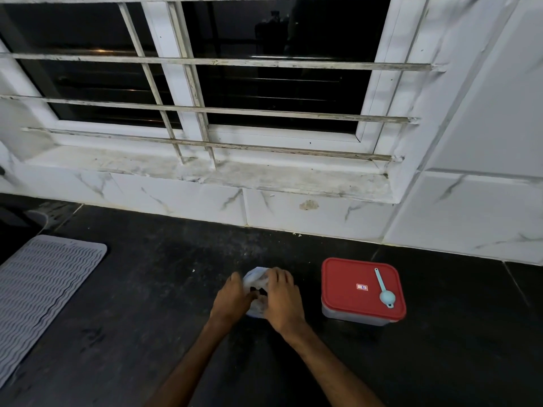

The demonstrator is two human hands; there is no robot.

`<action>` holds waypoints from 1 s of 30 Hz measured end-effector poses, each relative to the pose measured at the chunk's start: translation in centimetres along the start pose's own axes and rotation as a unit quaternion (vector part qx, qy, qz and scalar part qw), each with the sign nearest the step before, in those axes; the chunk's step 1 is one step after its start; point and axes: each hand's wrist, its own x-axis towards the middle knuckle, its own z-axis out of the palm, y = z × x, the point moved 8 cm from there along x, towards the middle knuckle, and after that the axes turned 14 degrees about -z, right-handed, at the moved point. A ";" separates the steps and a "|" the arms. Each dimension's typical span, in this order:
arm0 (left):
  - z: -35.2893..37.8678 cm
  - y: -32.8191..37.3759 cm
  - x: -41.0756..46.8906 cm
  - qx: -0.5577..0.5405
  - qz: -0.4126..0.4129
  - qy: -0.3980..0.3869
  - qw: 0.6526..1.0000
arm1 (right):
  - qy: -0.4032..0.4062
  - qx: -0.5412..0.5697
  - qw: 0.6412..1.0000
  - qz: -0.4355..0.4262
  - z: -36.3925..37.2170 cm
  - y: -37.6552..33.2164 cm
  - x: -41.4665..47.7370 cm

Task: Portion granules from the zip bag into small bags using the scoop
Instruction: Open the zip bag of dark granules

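Clear plastic bag [256, 279] gripped between left hand [232, 298] and right hand [283, 301].

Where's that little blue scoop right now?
The scoop lies on the red lid of the container, on the dark counter to the right of both hands, which are busy with a plastic bag.

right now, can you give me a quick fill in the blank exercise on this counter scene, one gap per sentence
1. The light blue scoop lies on the red ____ of the container.
2. The left hand and right hand are both on the ____ bag.
3. The ribbed grey mat lies at the ____ edge of the dark counter.
4. The container stands to the ____ of the hands.

Missing words: lid; white; left; right
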 end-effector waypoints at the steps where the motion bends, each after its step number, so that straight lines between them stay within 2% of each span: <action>1: 0.1 0.1 0.0 -0.003 0.009 0.001 1.000 | 0.021 -0.006 1.000 0.002 -0.5 -0.1 0.2; 4: -0.1 0.6 0.0 0.015 0.064 0.028 0.997 | 0.043 -0.007 0.999 0.023 -1.2 0.3 0.7; 8: -0.9 1.1 0.1 -0.019 0.103 0.031 0.994 | -0.009 -0.006 0.999 0.043 -0.8 1.3 1.1; 10: -1.8 0.5 0.1 -0.085 0.055 0.061 0.993 | -0.023 -0.010 0.999 0.042 -0.9 1.3 1.2; 12: -1.7 -1.0 0.2 -0.103 -0.030 0.088 0.990 | -0.014 0.002 0.998 0.061 -1.1 1.8 1.1; 14: -0.2 -2.5 0.6 -0.107 -0.119 0.045 0.986 | -0.003 0.041 0.996 0.083 -0.8 2.3 1.0; 15: 0.9 -3.1 0.7 -0.158 -0.161 0.002 0.974 | 0.002 0.067 0.993 0.094 -0.6 2.5 0.9; 16: 1.8 -3.4 0.5 -0.244 -0.200 -0.041 0.948 | 0.010 0.107 0.988 0.111 -0.4 2.7 0.9; 17: 2.5 -3.4 0.3 -0.339 -0.232 -0.076 0.909 | 0.024 0.163 0.977 0.135 -0.1 3.0 0.8; 19: 3.2 -2.6 -0.3 -0.458 -0.263 -0.118 0.841 | 0.040 0.293 0.935 0.196 1.0 3.7 0.3; 21: 2.9 -1.7 -0.6 -0.489 -0.251 -0.135 0.825 | 0.013 0.381 0.893 0.237 2.3 4.0 0.0; 25: 2.3 -0.8 -0.6 -0.451 -0.196 -0.158 0.856 | -0.024 0.453 0.853 0.257 2.6 4.3 -0.1; 28: 1.9 -0.3 -0.5 -0.428 -0.158 -0.153 0.877 | -0.051 0.468 0.853 0.227 2.8 4.2 0.2; 30: 1.6 0.3 -0.5 -0.426 -0.132 -0.159 0.881 | -0.063 0.459 0.868 0.182 3.0 3.8 0.4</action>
